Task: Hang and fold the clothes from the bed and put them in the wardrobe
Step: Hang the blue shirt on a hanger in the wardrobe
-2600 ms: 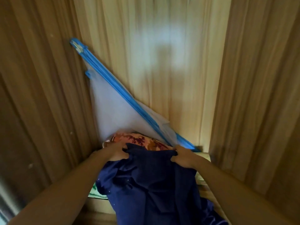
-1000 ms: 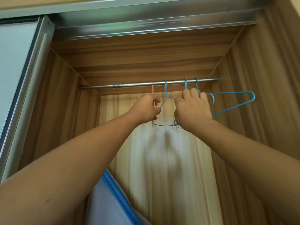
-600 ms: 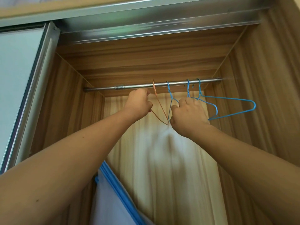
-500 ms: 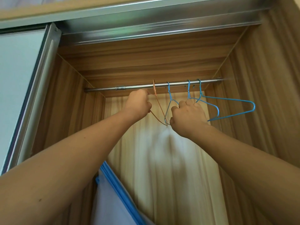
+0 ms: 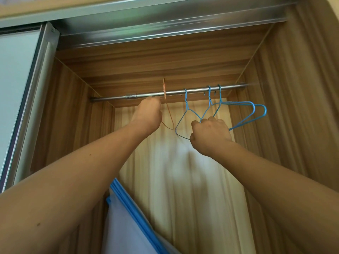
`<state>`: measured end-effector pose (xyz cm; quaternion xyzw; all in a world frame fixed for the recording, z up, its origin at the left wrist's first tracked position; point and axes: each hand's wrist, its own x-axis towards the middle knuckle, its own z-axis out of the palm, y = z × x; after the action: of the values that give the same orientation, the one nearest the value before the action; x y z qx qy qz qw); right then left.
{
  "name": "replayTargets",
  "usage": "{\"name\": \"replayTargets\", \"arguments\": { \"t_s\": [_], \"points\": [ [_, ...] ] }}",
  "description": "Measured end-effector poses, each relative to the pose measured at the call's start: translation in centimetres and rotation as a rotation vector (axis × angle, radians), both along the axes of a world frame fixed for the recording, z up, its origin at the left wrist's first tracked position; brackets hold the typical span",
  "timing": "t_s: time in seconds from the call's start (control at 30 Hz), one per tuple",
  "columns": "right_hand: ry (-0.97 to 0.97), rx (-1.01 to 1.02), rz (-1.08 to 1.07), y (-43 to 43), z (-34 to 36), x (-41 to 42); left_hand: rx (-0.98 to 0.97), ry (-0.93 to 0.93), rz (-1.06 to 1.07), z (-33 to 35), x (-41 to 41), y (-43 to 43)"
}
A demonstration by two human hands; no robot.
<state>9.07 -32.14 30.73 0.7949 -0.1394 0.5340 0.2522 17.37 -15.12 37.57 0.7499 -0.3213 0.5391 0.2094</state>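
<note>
Both your arms reach up into the wardrobe [image 5: 293, 110], to the rail [image 5: 113, 98] under its top board. Your left hand [image 5: 147, 114] is at the rail, beside the orange hanger [image 5: 170, 117], whose hook stands just above the rail rather than over it. By the look of it you are taking this one off to carry a garment. Your right hand [image 5: 211, 136] is lower and to the right, among the blue hangers [image 5: 244, 110]. Their three hooks sit on the rail, and the two right ones swing out toward the side wall. That grip seems meant to hold them aside so their wires do not catch on the orange one as it comes free.

The left hand's fingers are curled into a fist with its back to you. The orange wire runs out from behind it, so they seem to close on the neck, but the hand hides the contact itself. The right hand's fingers are curled tight, knuckles up, round thin blue wire. The bottom bar of the leftmost blue hanger runs into the fist; I cannot tell whether the other two are in it as well.

The clothes are not in view. Low on the left a blue-edged bag [image 5: 128, 226] leans in the wardrobe, and the sliding door [image 5: 16, 92] stands at the far left.
</note>
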Motion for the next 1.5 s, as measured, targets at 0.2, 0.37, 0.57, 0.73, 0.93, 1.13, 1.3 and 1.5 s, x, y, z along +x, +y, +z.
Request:
{"name": "replayTargets", "arguments": {
  "t_s": [0.2,0.37,0.57,0.73,0.93,1.13,1.3,1.5],
  "points": [
    [-0.027,0.055,0.043,0.1,-0.5,0.1,0.023,-0.059,0.012,-2.0,-0.4,1.0],
    [-0.089,-0.019,0.02,1.5,-0.9,0.6,0.025,-0.065,-0.041,-7.3,-1.2,2.2],
    [-0.08,-0.092,0.05,4.3,-2.0,2.7,0.007,-0.069,-0.03,-12.7,-1.8,3.4],
    [0.096,0.646,0.801,7.1,-2.3,4.0,0.069,-0.024,0.064,-16.7,-1.8,3.9],
    [0.34,1.307,1.091,7.9,-4.5,4.4,0.13,0.059,-0.021,-22.8,-1.1,3.5],
    [0.439,1.568,1.071,5.7,-7.1,5.3,0.141,0.114,-0.374,-26.1,0.7,4.3],
    [0.598,1.599,1.026,3.0,-8.7,4.5,0.081,0.216,-0.646,-28.9,3.7,5.0],
    [0.889,1.339,0.807,0.4,-10.8,2.5,-0.133,0.452,-0.4,-31.6,9.7,3.6]
  ]
}}
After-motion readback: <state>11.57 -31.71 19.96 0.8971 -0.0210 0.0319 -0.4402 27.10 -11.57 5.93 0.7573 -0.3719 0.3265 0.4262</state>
